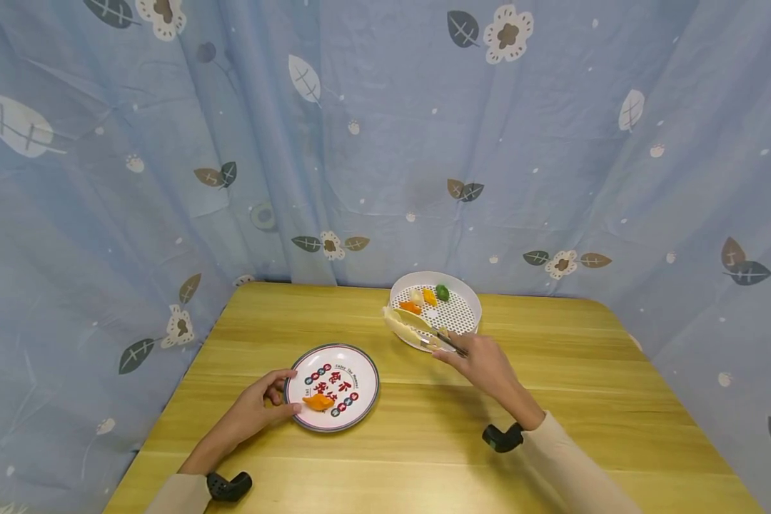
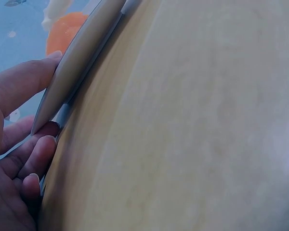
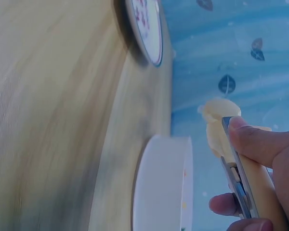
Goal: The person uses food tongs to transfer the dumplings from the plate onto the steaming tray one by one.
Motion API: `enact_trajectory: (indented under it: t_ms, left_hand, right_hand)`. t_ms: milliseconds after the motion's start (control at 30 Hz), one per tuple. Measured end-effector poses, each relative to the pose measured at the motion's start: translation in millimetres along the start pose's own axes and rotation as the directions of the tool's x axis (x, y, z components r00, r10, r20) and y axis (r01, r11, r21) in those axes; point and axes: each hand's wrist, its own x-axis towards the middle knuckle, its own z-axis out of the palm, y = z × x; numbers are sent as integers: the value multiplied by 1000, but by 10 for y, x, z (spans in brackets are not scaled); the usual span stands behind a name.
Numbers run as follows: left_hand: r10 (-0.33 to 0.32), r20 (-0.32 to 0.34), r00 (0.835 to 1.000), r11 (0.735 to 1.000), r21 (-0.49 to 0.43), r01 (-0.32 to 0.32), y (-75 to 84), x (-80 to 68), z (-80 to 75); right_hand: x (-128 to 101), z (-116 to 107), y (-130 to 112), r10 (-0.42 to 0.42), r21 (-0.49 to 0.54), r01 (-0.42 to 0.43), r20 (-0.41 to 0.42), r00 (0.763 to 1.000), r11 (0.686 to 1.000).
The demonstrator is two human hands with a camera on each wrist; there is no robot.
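Observation:
My left hand (image 1: 257, 401) pinches the left rim of a round white plate (image 1: 360, 389) with red characters and a dark-lined edge. In the left wrist view, fingers curl beneath the plate's rim (image 2: 79, 62). An orange dumpling-shaped piece (image 1: 318, 402) lies on the plate near my thumb. My right hand (image 1: 482, 363) grips tongs (image 1: 417, 330) with cream-coloured ends and metal arms. The tongs' ends hang over the near left side of a white perforated basket (image 1: 473, 294); whether anything is between them, I cannot tell.
Inside the basket lie an orange piece (image 1: 410, 308), a whitish piece (image 1: 416, 295), a yellow piece (image 1: 429, 297) and a green piece (image 1: 442, 293). The basket stands near the back edge of the wooden table (image 1: 424, 435). A blue patterned curtain (image 1: 385, 143) hangs behind.

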Motion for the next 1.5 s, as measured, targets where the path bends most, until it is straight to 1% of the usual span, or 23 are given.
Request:
enact_trajectory:
  t_ms: [167, 400, 600, 733, 1033, 1267, 1500]
  left_hand:
    - [0, -4, 1000, 1000, -1, 0, 3, -3, 4]
    - [35, 3, 999, 999, 9, -35, -1, -15, -1]
    - [7, 0, 1000, 1000, 10, -7, -12, 0, -2]
    - [7, -1, 1000, 1000, 10, -7, -23, -3, 1]
    - [9, -1, 1000, 1000, -4, -9, -32, 4, 2]
    - [3, 0, 1000, 1000, -3, -3, -7, -6, 7]
    - [5, 5, 1000, 999, -31, -5, 1, -18, -1]
  right_hand:
    - [2, -36, 141, 24, 6, -24, -18, 1000, 1000]
    - [-9, -76, 331, 66, -11, -66, -27, 997, 998]
    - [-23, -89, 473, 95, -27, -96, -29, 995, 995]
    - [-28, -90, 554, 119, -47, -119, -16, 993, 992]
    - [6, -92, 642, 174, -86, -172, 19, 985, 981]
    - [59, -101, 674, 166, -84, -164, 23, 986, 983]
    - [122, -88, 691, 186, -129, -178, 56, 981, 976]
